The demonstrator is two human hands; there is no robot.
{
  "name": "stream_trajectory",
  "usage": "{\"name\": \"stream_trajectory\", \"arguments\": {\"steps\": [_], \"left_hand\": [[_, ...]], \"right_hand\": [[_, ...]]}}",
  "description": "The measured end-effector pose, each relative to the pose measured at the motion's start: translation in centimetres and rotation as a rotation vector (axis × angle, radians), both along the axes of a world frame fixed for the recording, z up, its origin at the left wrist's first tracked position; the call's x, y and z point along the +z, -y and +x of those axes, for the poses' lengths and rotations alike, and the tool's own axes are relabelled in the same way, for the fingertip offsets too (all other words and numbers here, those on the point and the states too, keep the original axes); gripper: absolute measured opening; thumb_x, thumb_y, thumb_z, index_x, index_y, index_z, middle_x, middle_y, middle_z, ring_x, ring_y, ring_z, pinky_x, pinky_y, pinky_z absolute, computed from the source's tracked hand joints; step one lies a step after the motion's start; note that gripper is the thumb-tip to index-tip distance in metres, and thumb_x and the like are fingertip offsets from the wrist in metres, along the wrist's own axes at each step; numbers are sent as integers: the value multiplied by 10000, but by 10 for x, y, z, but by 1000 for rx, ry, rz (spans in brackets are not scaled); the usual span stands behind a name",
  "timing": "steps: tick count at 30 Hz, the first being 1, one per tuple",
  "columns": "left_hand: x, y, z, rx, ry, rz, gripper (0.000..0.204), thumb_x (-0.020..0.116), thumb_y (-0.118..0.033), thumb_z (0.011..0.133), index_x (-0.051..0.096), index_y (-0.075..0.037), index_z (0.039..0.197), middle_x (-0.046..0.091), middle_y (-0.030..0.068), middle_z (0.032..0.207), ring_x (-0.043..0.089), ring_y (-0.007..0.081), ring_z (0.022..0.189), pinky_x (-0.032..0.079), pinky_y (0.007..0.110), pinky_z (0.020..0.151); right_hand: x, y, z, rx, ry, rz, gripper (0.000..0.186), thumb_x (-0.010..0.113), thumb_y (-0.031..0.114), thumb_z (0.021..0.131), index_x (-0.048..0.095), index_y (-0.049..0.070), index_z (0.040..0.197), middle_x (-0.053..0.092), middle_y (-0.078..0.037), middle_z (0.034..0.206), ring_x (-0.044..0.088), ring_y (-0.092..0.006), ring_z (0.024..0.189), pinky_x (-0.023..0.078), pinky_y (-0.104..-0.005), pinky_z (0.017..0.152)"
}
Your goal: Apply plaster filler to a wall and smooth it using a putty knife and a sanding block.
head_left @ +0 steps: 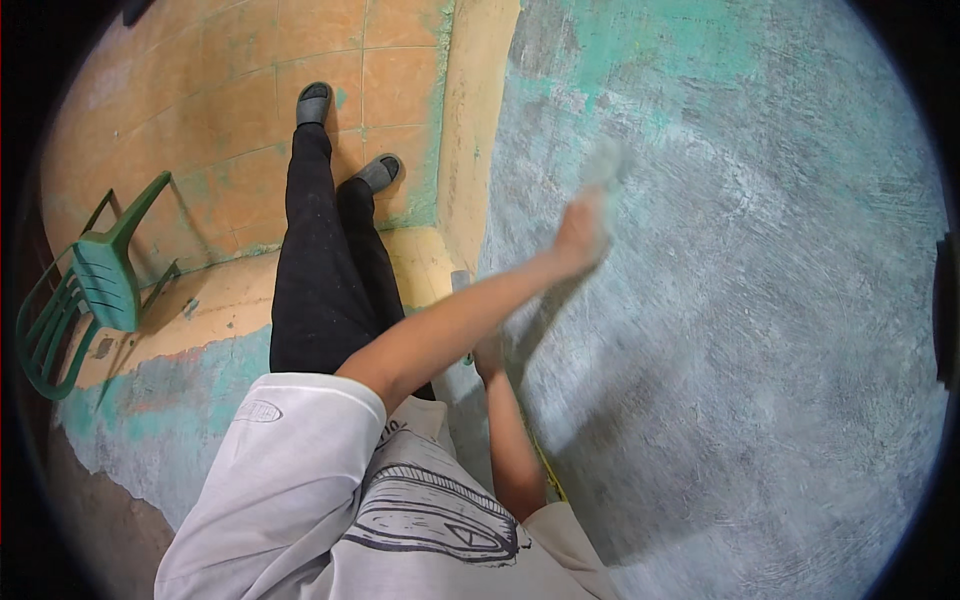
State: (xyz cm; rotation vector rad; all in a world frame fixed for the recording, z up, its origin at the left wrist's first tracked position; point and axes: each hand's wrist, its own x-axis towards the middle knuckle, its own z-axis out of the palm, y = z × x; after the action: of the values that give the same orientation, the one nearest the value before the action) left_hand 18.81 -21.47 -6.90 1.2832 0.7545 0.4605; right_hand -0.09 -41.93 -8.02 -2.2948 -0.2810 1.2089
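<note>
My left arm reaches across to the right, over the grey, patchily coated wall. My left hand (pixel 580 235), smeared by motion, looks closed round a pale, flat-looking thing (pixel 604 165) lying against the wall; its kind is too blurred to tell. Lower down, my right hand (pixel 488 357) is partly hidden behind my left forearm, with its fingers curled. A small green piece (pixel 468 358) shows beside it, and a grey flat piece (pixel 460 281) sticks out above the forearm. I cannot tell whether these two belong to one tool.
A green plastic chair (pixel 108 275) stands at the left by a low ledge (pixel 225 290). My slippered feet (pixel 314 103) are on the orange tiled floor (pixel 230 120). A thin yellow strip (pixel 551 476) runs behind my right arm. Green paint remains on the upper wall (pixel 680 50).
</note>
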Motion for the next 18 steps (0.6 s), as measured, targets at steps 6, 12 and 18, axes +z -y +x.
{"name": "stream_trajectory", "arguments": {"steps": [6, 12, 18], "left_hand": [[-16, -50, 19, 102, -236, -161, 373, 478, -143, 968, 539, -23, 1316, 565, 264, 1257, 565, 392, 1154, 454, 400, 965], [75, -6, 14, 264, -15, -158, 410, 527, -102, 962, 493, -27, 1363, 474, 181, 1396, 463, 271, 1307, 385, 310, 1055], [43, -20, 32, 353, -210, -276, 397, 518, -184, 969, 524, 17, 1311, 590, 242, 1232, 583, 358, 1152, 478, 369, 921]], "right_hand": [[35, -47, 23, -504, -324, -206, 282, 544, 189, 921, 642, -7, 1098, 676, -116, 1006, 613, -230, 945, 465, -381, 812], [-26, 44, -23, -178, 398, 226, 341, 618, 257, 905, 605, -23, 1099, 649, -75, 887, 607, -193, 769, 478, -343, 694], [24, -22, -15, -229, 341, 188, 328, 619, 220, 909, 599, -32, 1119, 659, -86, 869, 617, -212, 763, 486, -358, 698]]}}
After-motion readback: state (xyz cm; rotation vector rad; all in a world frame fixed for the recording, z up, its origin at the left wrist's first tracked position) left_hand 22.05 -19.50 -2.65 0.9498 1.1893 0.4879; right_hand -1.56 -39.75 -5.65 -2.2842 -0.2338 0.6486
